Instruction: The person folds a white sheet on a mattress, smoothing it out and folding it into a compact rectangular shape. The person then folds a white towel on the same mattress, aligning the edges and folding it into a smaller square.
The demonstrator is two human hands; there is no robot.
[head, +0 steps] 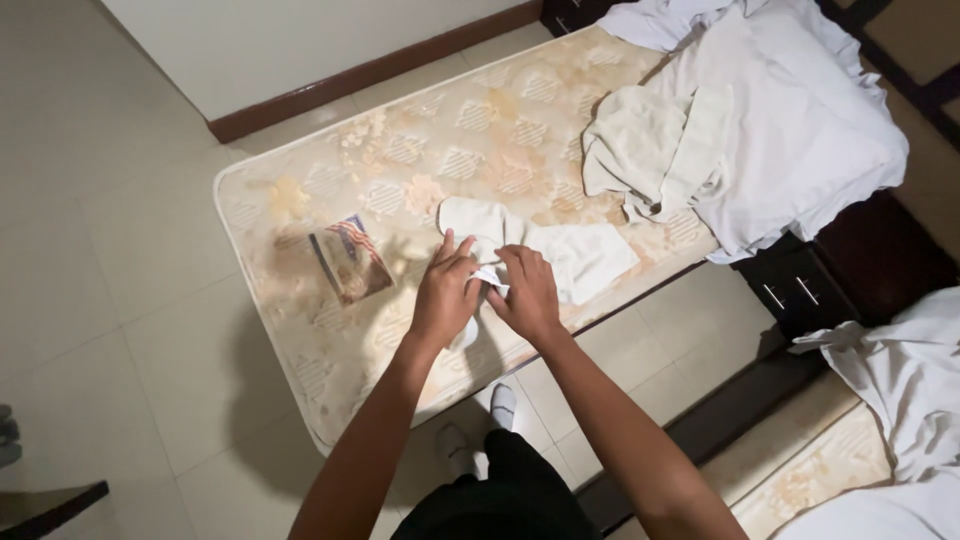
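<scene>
Fingers of both hands pinch small white crumpled cloth [487, 276] over bare mattress [300, 200].

A small white cloth [487, 277] is bunched and crumpled, pinched up just above the near edge of the bare patterned mattress [420, 150]. A larger white towel [560, 250] lies flat right behind it, spreading toward the right.

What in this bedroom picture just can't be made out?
- Head view: the white cloth between the left hand and right hand is mostly covered by fingers.
- Packet on the mattress: print too small.
- Pillow: cut by the top edge.
</scene>
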